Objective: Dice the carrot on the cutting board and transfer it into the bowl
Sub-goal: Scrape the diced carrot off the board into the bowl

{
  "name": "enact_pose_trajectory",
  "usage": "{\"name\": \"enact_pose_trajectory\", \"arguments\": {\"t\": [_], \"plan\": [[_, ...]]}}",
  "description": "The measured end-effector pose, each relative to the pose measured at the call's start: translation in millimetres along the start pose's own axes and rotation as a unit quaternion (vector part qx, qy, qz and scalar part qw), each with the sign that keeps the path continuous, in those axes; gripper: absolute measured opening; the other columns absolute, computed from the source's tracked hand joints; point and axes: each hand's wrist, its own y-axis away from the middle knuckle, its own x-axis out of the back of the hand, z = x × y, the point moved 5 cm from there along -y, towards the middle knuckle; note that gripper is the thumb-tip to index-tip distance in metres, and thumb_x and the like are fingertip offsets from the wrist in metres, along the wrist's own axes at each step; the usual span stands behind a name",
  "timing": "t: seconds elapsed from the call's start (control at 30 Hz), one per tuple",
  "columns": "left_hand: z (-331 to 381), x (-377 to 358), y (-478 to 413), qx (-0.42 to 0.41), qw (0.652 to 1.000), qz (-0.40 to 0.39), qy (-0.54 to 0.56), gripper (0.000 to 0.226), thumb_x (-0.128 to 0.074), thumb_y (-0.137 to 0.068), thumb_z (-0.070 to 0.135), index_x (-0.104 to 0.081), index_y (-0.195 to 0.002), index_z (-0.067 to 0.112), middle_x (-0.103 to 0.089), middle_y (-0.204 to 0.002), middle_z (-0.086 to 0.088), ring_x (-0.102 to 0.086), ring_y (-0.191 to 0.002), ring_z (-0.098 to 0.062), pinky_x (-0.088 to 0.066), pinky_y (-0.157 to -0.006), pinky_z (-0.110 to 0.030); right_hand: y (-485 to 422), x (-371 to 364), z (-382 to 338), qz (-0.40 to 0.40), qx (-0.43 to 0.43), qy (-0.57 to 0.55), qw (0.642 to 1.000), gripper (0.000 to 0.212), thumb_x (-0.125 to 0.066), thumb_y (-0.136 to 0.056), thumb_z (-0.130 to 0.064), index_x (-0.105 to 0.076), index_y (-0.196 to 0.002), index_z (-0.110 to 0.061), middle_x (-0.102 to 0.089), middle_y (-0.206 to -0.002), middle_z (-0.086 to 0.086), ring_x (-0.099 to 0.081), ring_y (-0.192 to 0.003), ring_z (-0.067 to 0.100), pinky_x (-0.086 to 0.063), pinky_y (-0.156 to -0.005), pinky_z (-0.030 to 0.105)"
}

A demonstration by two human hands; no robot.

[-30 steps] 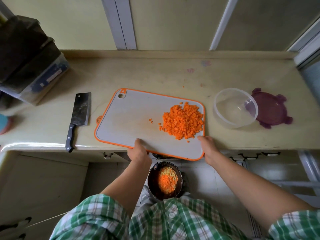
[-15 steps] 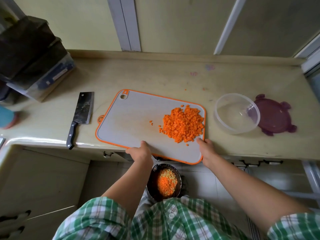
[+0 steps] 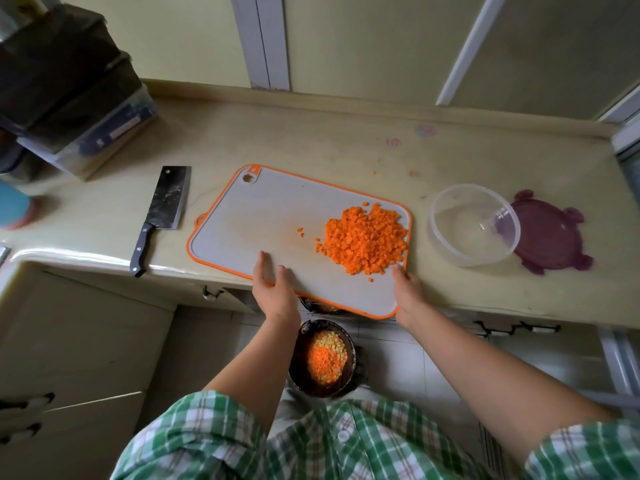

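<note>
A heap of diced carrot [image 3: 363, 240] lies on the right part of the grey, orange-rimmed cutting board [image 3: 263, 216]. The board's near edge juts out past the counter's front. My left hand [image 3: 273, 289] lies at the middle of that near edge, with straight fingers reaching onto the board. My right hand [image 3: 407, 292] holds the board's near right corner, thumb on top beside the heap. The clear plastic bowl [image 3: 450, 251] stands empty on the counter just right of the board. A few loose carrot bits lie left of the heap.
A cleaver [image 3: 162, 213] lies on the counter left of the board. The purple lid [image 3: 554, 233] sits partly under the bowl's right side. Stacked storage boxes [image 3: 69, 81] fill the far left. Below the counter edge stands a dark pot [image 3: 322, 358] with orange and yellow dice.
My left hand has gone from gripping the board's near edge to lying with straight fingers on its surface. My right hand stays at the near right corner.
</note>
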Motion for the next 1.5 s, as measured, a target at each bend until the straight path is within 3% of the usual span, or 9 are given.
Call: {"name": "enact_pose_trajectory", "arguments": {"t": [0.3,0.43,0.53,0.67,0.77,0.83,1.0,1.27,1.5], "plan": [[-16,-5,-14,0.036,0.997,-0.011,0.073,0.046,-0.053,-0.093,-0.003,-0.056,-0.132,0.021,-0.057,-0.126,0.014,-0.052,-0.126,-0.015,-0.037,-0.111,-0.034,7,-1,2,-0.052,-0.017,-0.005,0.999,0.035,-0.048,-0.099,-0.035,-0.051,-0.126,-0.013,-0.062,-0.118,0.010,-0.062,-0.106,0.029,-0.050,-0.094,0.048],[-19,-9,-7,0.040,0.994,0.005,0.102,0.049,-0.048,-0.095,-0.006,-0.050,-0.139,0.018,-0.051,-0.140,0.006,-0.048,-0.130,-0.014,-0.034,-0.112,-0.029,4,15,-13,-0.003,-0.001,0.013,1.000,0.099,-0.059,-0.057,-0.086,-0.059,-0.123,-0.012,-0.065,-0.118,0.012,-0.062,-0.109,0.030,-0.050,-0.095,0.050],[-21,-11,-8,0.041,0.993,0.008,0.114,0.051,-0.048,-0.095,-0.006,-0.049,-0.140,0.018,-0.049,-0.143,0.006,-0.048,-0.130,-0.015,-0.035,-0.113,-0.034,7,41,-37,0.077,-0.004,-0.093,0.993,0.081,-0.051,-0.077,-0.076,-0.053,-0.118,-0.006,-0.066,-0.107,0.018,-0.066,-0.094,0.029,-0.055,-0.076,0.042],[-17,-10,-11,0.047,0.990,0.019,0.131,0.051,-0.048,-0.094,-0.008,-0.050,-0.139,0.017,-0.049,-0.143,0.005,-0.049,-0.129,-0.016,-0.035,-0.113,-0.035,-8,69,-51,0.045,-0.064,-0.245,0.966,0.064,-0.040,-0.090,-0.065,-0.039,-0.126,-0.012,-0.059,-0.093,0.020,-0.061,-0.073,0.025,-0.051,-0.063,0.033],[-12,-10,-12,0.043,0.990,0.014,0.131,0.052,-0.047,-0.095,-0.009,-0.049,-0.140,0.017,-0.047,-0.145,0.004,-0.047,-0.131,-0.017,-0.034,-0.113,-0.035,-10,76,-63,0.049,-0.070,-0.204,0.975,0.034,-0.036,-0.098,-0.044,-0.040,-0.087,-0.011,-0.059,-0.099,0.022,-0.059,-0.068,0.023,-0.047,-0.057,0.030],[-11,-9,-14,0.040,0.991,0.013,0.129,0.053,-0.046,-0.095,-0.009,-0.048,-0.140,0.017,-0.046,-0.145,0.004,-0.047,-0.132,-0.016,-0.034,-0.113,-0.034,-10,76,-68,0.065,-0.057,-0.189,0.978,0.025,-0.035,-0.096,-0.032,-0.036,-0.079,-0.014,-0.060,-0.095,0.021,-0.058,-0.065,0.023,-0.046,-0.055,0.028],[-1,-4,-22,0.028,0.992,0.004,0.127,0.052,-0.047,-0.095,-0.008,-0.049,-0.140,0.019,-0.048,-0.144,0.007,-0.047,-0.131,-0.015,-0.034,-0.113,-0.033,-3,64,-69,0.060,-0.041,-0.140,0.988,0.022,-0.033,-0.095,-0.027,-0.037,-0.078,-0.013,-0.060,-0.076,0.017,-0.058,-0.062,0.022,-0.046,-0.052,0.026],[46,10,-40,-0.031,0.988,-0.006,0.152,0.053,-0.045,-0.095,-0.011,-0.043,-0.143,0.010,-0.043,-0.148,-0.001,-0.044,-0.133,-0.014,-0.033,-0.105,-0.020,4,42,-81,0.048,-0.007,-0.075,0.996,0.022,-0.033,-0.094,-0.021,-0.039,-0.075,-0.011,-0.058,-0.072,0.018,-0.056,-0.058,0.024,-0.045,-0.052,0.027],[82,29,-55,-0.047,0.984,-0.008,0.170,0.052,-0.043,-0.095,-0.011,-0.043,-0.143,0.009,-0.042,-0.149,-0.003,-0.042,-0.135,-0.018,-0.033,-0.108,-0.023,17,17,-71,0.014,-0.033,-0.010,0.999,0.029,-0.027,-0.101,-0.029,-0.037,-0.077,-0.015,-0.060,-0.073,0.018,-0.057,-0.059,0.023,-0.046,-0.045,0.024]]}}
